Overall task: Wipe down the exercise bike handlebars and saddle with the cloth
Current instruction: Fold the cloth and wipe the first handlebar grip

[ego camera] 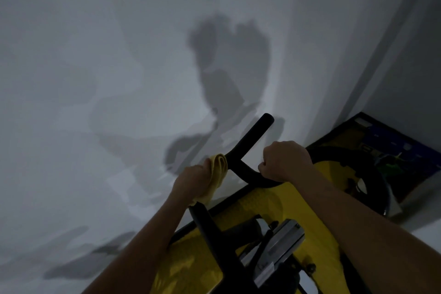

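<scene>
— Gleaming nearest the lens: what is sitting under the forearms?

— A metal clamp [279, 246] is catching the dim light on the yellow bike frame [257, 200], just beside the black stem.

— And the hands?

— The left hand [194, 180] is closing around a folded yellow cloth [218, 169], pressing it to the left side of the black handlebars [248, 148]. The right hand [285, 161] is curling in a tight fist over the right bend of the bar, bare.

— Farther off?

— One bar end is pointing up toward the pale wall [95, 55], where shadows are falling. A dark box [391, 148] is lying in the corner at right.
</scene>
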`<action>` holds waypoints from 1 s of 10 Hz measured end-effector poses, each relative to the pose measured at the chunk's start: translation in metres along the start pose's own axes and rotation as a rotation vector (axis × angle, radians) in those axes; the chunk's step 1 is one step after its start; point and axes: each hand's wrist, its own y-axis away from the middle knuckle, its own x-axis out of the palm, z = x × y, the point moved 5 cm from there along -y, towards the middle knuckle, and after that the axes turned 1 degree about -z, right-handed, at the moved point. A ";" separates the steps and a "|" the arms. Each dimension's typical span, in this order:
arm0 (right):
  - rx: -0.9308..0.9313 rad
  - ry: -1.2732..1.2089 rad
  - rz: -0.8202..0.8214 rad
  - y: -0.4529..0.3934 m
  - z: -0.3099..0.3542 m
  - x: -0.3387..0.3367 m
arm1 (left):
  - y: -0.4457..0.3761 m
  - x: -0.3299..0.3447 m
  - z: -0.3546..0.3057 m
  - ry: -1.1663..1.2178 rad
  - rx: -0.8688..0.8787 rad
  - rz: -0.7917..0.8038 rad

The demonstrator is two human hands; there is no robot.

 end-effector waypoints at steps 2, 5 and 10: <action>0.000 -0.033 -0.019 0.000 -0.001 0.000 | -0.042 -0.004 -0.049 -0.102 0.074 -0.047; -0.005 -0.034 -0.070 0.001 -0.002 0.002 | -0.111 -0.032 -0.147 0.655 -0.075 -0.043; -0.016 -0.048 -0.032 -0.002 0.000 0.000 | -0.138 0.000 -0.125 0.983 -0.068 0.290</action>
